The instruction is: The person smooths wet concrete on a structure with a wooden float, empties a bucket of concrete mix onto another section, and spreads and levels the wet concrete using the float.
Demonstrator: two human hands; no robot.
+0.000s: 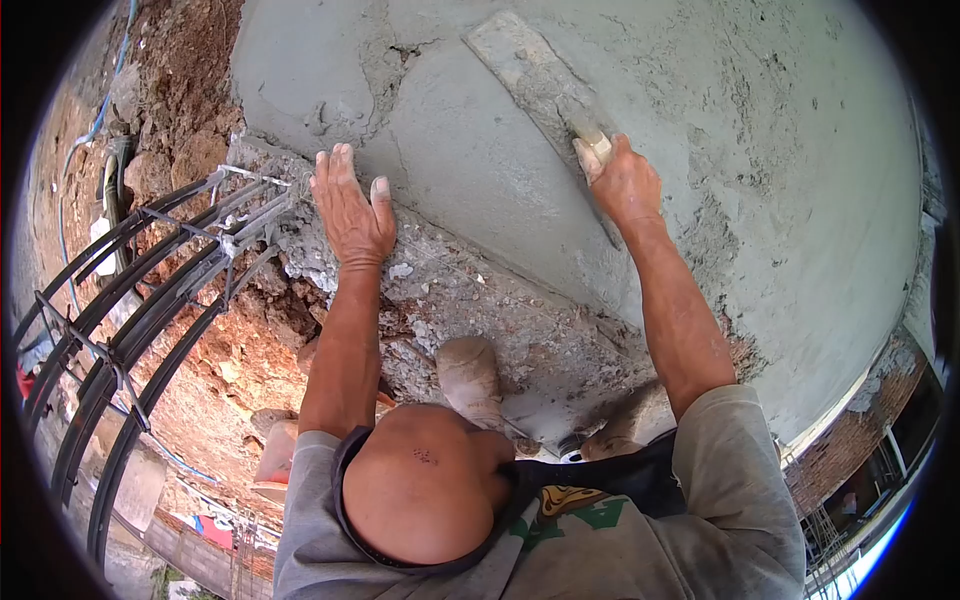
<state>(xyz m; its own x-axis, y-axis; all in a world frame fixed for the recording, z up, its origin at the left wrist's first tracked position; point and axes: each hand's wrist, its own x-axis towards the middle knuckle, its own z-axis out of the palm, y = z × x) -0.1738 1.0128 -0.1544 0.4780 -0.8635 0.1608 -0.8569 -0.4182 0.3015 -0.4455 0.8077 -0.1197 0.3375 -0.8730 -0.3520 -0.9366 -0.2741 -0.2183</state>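
Observation:
My right hand [625, 185] is wrapped round the pale handle of a plastering trowel [525, 75]. Its long, cement-smeared blade lies flat on the wet grey concrete [470, 150], slanting from upper left to lower right. My left hand [355, 215] is open, fingers stretched out and thumb apart, at the rough edge of the concrete close to the tied end of a rebar cage [150, 290]. It holds nothing; I cannot tell how firmly its palm rests there. Around the trowel the surface is partly smooth, with rough streaks and a crack-like ridge to its left.
Reddish soil and rubble [195, 60] lie on the left, crossed by a blue hose [100, 120]. A dirty boot [468, 365] stands on the rough ledge below the concrete. A brick wall [855, 430] shows at the lower right.

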